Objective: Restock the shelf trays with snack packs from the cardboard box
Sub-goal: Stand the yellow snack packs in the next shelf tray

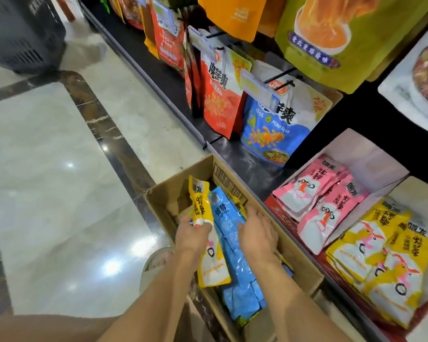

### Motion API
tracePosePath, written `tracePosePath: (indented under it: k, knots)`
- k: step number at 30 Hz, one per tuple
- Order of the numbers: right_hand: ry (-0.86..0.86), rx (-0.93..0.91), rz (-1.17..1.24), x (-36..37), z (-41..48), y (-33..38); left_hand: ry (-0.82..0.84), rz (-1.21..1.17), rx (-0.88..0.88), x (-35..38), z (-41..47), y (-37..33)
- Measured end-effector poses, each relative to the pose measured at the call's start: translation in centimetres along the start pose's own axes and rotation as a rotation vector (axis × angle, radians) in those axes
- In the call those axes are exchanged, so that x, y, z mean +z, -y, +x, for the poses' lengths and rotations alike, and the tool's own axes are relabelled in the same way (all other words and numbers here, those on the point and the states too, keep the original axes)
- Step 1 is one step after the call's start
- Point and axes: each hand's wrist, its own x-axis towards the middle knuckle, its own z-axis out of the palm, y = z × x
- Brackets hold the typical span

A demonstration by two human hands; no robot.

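An open cardboard box (158, 196) stands on the floor against the shelf base, filled with blue and yellow snack packs. My left hand (192, 234) grips a yellow snack pack (200, 203) and holds it upright above the box. My right hand (257, 233) reaches into the box with its fingers down among the blue snack packs (235, 262); what its fingertips touch is hidden. To the right, on the low shelf, a tray of pink packs (316, 201) sits beside a tray of yellow packs (381, 255).
Hanging bags fill the pegs above the shelf: a red one (218, 99), a blue one (272, 129) and a green one (336, 33). A dark trolley (22, 33) stands far left on the glossy marble floor (47, 169). My foot (156, 265) is beside the box.
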Motion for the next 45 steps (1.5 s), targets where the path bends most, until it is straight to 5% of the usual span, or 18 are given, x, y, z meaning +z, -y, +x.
tracePosePath:
  k: [7, 20, 33, 45]
  knots:
    - [-0.078, -0.081, 0.073, -0.9, 0.3, -0.8, 0.087, -0.097, 0.024, -0.8, 0.0, -1.6]
    - [-0.215, -0.004, 0.861, -10.2, -1.7, -5.3, 0.36, -0.087, 0.188, 1.1, -5.4, -3.9]
    - [-0.292, 0.406, 1.344, -10.7, -6.3, -21.9, 0.636, 0.124, 0.315, 10.2, -14.4, -3.9]
    - [-0.429, 0.695, 1.726, -16.1, -11.2, -29.8, 0.772, 0.331, 0.484, 19.5, -18.4, -3.8]
